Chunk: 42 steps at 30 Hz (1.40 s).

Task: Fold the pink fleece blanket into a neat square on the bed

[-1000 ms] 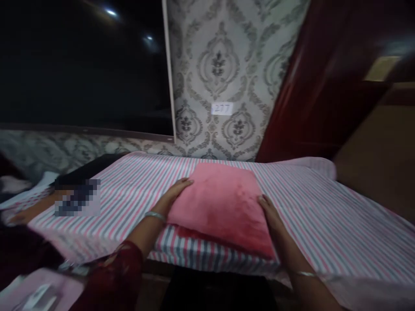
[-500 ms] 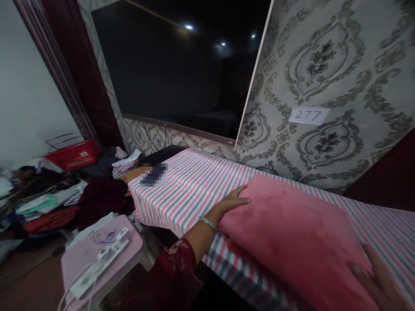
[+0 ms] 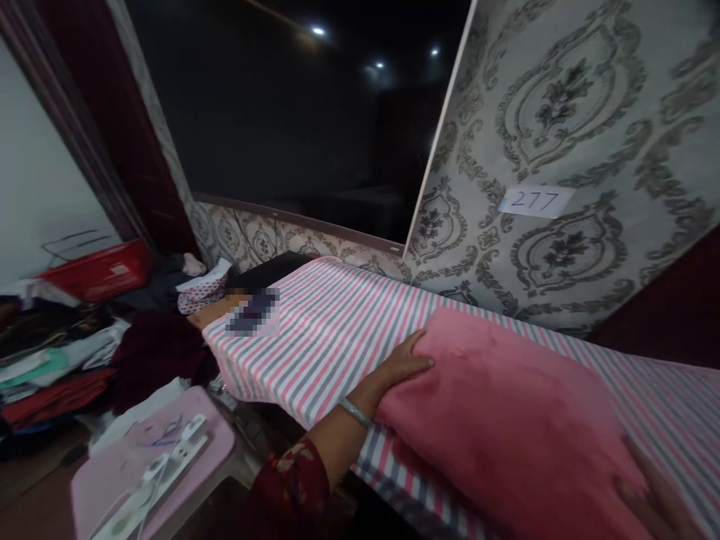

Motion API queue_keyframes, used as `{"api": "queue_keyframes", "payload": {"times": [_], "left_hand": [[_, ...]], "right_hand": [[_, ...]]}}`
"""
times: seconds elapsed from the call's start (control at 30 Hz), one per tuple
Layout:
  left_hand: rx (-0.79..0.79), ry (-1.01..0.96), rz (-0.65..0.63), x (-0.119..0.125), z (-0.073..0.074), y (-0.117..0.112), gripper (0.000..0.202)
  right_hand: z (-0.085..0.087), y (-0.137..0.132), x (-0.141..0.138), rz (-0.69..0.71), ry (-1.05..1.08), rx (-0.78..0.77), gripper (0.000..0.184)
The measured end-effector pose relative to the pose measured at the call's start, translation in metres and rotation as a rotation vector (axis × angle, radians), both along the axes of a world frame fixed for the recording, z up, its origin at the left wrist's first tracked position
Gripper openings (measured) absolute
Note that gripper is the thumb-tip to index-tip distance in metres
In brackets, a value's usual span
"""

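Note:
A thick, folded pink plush cloth (image 3: 506, 412) lies on a striped cover in pink, grey and white (image 3: 326, 315). Against its left edge rests my left hand (image 3: 400, 364), open, thumb and a finger spread apart; a bangle circles that wrist. At the right edge of the plush cloth, my right hand (image 3: 658, 487) touches it with fingers stretched and parted, open. Part of the right hand is cut off by the frame's lower right. The plush has darker, brushed patches on its top.
A pink stool (image 3: 219, 435) holding a white power strip (image 3: 163, 465) stands at lower left. Piled clothes (image 3: 56, 375) and a red bag (image 3: 101, 270) lie beyond. Behind the covered surface hangs a large screen (image 3: 292, 127); a paper marked 277 (image 3: 537, 201) is on the wall.
The view has shifted slightly, so the stool and clothes sit further left. Both hands stay at the plush cloth's edges, with little visible movement of the cloth.

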State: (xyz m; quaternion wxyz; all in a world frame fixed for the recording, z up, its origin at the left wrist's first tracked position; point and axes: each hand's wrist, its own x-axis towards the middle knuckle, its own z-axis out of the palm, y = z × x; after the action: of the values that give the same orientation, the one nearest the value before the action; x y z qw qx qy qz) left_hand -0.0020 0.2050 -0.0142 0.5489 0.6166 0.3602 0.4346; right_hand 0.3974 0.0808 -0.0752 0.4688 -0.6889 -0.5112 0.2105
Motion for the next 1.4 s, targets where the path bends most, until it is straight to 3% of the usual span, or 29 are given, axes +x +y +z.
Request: {"api": "queue_keyframes", "payload": {"times": [0.1,0.23,0.43,0.7,0.97,1.1,1.4], "left_hand": [[0.062,0.097,0.029,0.0,-0.004,0.007,0.103],[0.162,0.21,0.069,-0.002,-0.005,0.016,0.097],[0.109,0.251,0.171,-0.003,-0.001,0.026,0.096],[0.005,0.242,0.232,-0.001,0.021,0.03,0.075],[-0.138,0.238,0.126,-0.005,0.043,0.016,0.086],[-0.062,0.269,0.106,-0.009,0.042,0.016,0.09],[-0.001,0.369,0.207,-0.016,0.037,0.021,0.082]], "right_hand": [[0.01,0.002,-0.013,-0.021,0.077,0.002,0.088],[0.019,0.001,-0.035,-0.03,0.091,0.139,0.081],[0.028,0.006,-0.046,0.046,0.22,0.196,0.078],[0.036,0.006,-0.052,0.095,0.351,0.27,0.078],[0.041,0.007,-0.055,0.15,0.456,0.257,0.083],[0.04,0.004,-0.057,0.204,0.48,0.264,0.094],[0.037,-0.005,-0.062,0.26,0.443,0.263,0.093]]}}
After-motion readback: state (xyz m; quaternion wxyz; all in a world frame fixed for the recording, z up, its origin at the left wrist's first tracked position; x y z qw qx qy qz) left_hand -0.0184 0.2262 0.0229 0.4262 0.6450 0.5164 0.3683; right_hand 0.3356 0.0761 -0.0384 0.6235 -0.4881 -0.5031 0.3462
